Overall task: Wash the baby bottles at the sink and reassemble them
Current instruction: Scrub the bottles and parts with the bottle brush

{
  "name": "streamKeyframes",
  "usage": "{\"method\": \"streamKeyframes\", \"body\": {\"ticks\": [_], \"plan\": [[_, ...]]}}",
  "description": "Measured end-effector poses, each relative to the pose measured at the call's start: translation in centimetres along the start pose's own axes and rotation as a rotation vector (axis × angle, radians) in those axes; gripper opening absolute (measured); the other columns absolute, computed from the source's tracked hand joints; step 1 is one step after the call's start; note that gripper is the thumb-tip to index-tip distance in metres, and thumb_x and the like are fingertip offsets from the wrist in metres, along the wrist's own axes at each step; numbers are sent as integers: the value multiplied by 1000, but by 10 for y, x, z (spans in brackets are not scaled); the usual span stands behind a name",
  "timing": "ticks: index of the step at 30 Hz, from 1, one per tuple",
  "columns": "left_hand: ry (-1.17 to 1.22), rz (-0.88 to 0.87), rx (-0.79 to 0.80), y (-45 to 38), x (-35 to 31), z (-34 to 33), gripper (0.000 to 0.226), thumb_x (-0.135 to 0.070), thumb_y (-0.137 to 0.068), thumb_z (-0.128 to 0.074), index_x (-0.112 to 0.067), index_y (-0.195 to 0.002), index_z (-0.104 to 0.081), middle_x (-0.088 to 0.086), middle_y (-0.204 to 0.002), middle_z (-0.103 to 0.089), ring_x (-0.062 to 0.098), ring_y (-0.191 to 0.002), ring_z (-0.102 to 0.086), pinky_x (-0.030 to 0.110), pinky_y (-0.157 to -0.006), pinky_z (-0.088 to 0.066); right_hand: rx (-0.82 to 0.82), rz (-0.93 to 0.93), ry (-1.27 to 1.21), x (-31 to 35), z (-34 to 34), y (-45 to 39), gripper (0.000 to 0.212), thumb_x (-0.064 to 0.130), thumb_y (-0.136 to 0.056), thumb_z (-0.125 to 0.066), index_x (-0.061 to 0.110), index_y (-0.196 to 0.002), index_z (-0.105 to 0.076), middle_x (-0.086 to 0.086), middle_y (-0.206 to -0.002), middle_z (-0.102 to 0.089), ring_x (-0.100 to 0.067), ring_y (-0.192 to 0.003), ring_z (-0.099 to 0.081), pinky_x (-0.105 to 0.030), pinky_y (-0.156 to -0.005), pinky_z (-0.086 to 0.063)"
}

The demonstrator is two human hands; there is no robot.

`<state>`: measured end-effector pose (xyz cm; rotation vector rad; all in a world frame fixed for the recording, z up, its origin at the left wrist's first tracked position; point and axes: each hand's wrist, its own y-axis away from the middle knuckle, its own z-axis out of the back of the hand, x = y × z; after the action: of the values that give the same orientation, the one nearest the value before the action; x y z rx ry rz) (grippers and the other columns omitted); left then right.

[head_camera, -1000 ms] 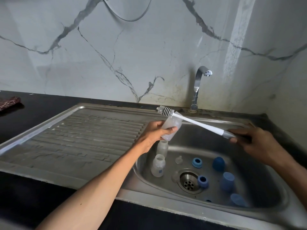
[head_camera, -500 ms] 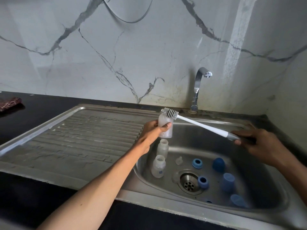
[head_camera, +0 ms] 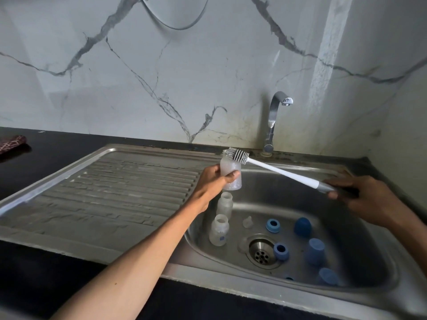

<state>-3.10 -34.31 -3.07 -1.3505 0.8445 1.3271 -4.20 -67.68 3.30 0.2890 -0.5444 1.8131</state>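
My left hand (head_camera: 213, 181) grips a small clear baby bottle (head_camera: 231, 174), held upright over the sink's left rim. My right hand (head_camera: 360, 195) holds the grey grip of a white bottle brush (head_camera: 282, 173); its bristle head (head_camera: 236, 154) rests at the bottle's mouth. Two more clear bottles (head_camera: 224, 205) (head_camera: 219, 230) stand in the steel basin (head_camera: 360, 229). A clear teat (head_camera: 247, 221), blue rings (head_camera: 273, 225) (head_camera: 281, 251) and blue caps (head_camera: 302, 226) (head_camera: 315, 250) (head_camera: 328, 276) lie around the drain (head_camera: 262, 254).
A ribbed steel drainboard (head_camera: 111, 195) stretches left of the basin. The tap (head_camera: 275, 121) stands behind, with no water running. A patterned cloth (head_camera: 11, 143) lies on the black counter at far left. A marble wall backs the sink.
My left hand has turned the bottle from tilted to upright. The brush head has slid from beside the bottle to its mouth, and my right hand has shifted slightly right.
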Motion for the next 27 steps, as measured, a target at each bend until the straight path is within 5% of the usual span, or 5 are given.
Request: {"method": "streamKeyframes", "body": {"ticks": [7, 12, 15, 20, 27], "plan": [[-8, 4, -130, -3, 7, -2, 37, -38, -74, -78, -18, -105, -72, -3, -96, -77, 15, -93, -73, 44, -89, -59, 79, 28, 17, -8, 5, -1, 27, 29, -89, -68, 45, -110, -66, 7, -95, -70, -15, -90, -63, -30, -73, -42], [-224, -81, -141, 2, 10, -12, 42, -44, -75, -78, -17, -106, -69, -1, -96, -75, 17, -87, -72, 35, -74, -60, 67, 72, 64, 4, -4, -1, 9, 27, -92, -64, 33, -89, -69, 14, -79, -62, -4, -79, -57, -21, -66, -38], [-367, -117, -114, 3, 10, -14, 56, -54, -65, -75, -23, -111, -68, -6, -99, -74, 12, -89, -70, 32, -77, -58, 89, 86, 85, 16, -8, 2, 13, 29, -92, -63, 41, -95, -62, 10, -84, -62, -8, -81, -56, -27, -72, -39], [-357, -128, -180, -2, 7, -5, 43, -33, -78, -82, -15, -115, -68, 0, -105, -74, 17, -95, -70, 34, -84, -57, 49, 15, 45, 5, 8, 1, 34, 25, -89, -69, 33, -122, -66, -3, -116, -70, -18, -101, -61, -30, -83, -42], [-357, -164, -110, 2, 5, -5, 47, -28, -77, -83, -17, -120, -67, -1, -109, -74, 14, -97, -70, 38, -89, -58, 53, 2, 47, 6, 5, 2, 36, 22, -89, -68, 29, -125, -64, -6, -118, -67, -18, -97, -58, -29, -82, -40]]}}
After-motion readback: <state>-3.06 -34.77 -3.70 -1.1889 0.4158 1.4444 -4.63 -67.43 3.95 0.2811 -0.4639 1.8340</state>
